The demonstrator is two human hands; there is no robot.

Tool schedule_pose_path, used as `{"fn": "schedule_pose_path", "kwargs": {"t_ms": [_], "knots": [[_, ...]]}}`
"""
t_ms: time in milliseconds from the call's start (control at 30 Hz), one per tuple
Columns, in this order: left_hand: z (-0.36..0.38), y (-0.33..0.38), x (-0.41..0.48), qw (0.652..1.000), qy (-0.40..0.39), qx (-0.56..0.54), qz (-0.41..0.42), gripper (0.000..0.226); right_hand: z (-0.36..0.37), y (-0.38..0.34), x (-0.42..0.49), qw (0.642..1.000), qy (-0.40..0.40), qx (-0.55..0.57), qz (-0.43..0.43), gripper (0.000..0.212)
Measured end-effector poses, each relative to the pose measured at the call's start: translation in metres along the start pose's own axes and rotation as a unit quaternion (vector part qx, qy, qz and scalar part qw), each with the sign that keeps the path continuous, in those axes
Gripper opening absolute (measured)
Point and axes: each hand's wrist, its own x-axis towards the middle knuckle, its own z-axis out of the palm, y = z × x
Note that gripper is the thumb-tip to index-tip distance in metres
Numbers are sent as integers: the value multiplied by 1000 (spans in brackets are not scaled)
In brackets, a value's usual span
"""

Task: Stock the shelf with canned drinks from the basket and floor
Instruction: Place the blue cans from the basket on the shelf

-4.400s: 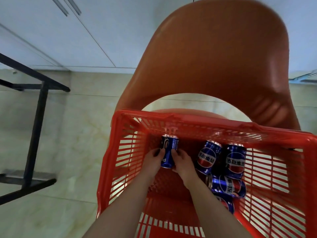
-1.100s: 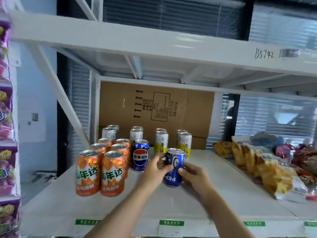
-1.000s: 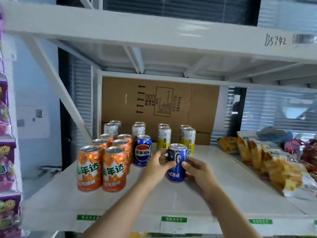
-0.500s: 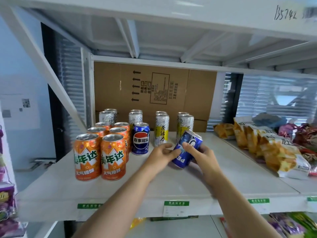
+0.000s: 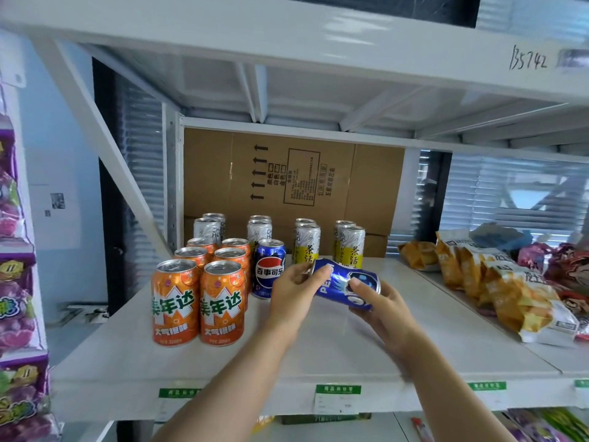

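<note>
1. The left hand (image 5: 294, 290) grips the left end of the blue can (image 5: 345, 287), fingers curled round it. The right hand (image 5: 381, 303) clamps the right end, thumb on top. The can lies on its side, held just above the shelf (image 5: 318, 349), not yet set down.
2. Stocked, left to right: orange cans (image 5: 197, 298) in paired rows, one upright blue cola can (image 5: 269, 269) just beside them, and white-and-yellow cans (image 5: 307, 247) behind. Snack bags (image 5: 497, 282) occupy the right.
3. Judgement: the task is part done. The held can needs righting and placing, probably beside the upright blue one.
4. Not verifiable: the basket and floor are out of view, so remaining stock is unknown. The rear cans are partly hidden. Which end of the held can is its top is unclear.
</note>
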Motion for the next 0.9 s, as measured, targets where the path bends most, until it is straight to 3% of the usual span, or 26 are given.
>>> {"fn": "schedule_pose_path", "kwargs": {"t_ms": [100, 200, 300, 467, 633, 767, 900], "knots": [[1, 3, 0, 997, 43, -30, 54, 33, 3, 3, -3, 999, -36, -36, -1, 54], [3, 4, -1, 991, 63, -4, 116, 36, 4, 5, -2, 993, -64, -102, -13, 62], [4, 4, -3, 984, 36, 66, 161, 23, 2, 9, 2, 988, -90, -125, -11, 57], [2, 20, 3, 961, -49, 215, 166, 33, -3, 12, 6, 981, -122, -150, -1, 51], [6, 40, 9, 907, -107, 362, 187, 32, -2, 15, 10, 979, -112, -169, -2, 69], [4, 55, 13, 851, -126, 469, 200, 32, -6, 15, 11, 985, -121, -123, 14, 55], [5, 79, 15, 806, -171, 546, 151, 29, -7, 16, 12, 988, -119, -93, 16, 56]]}}
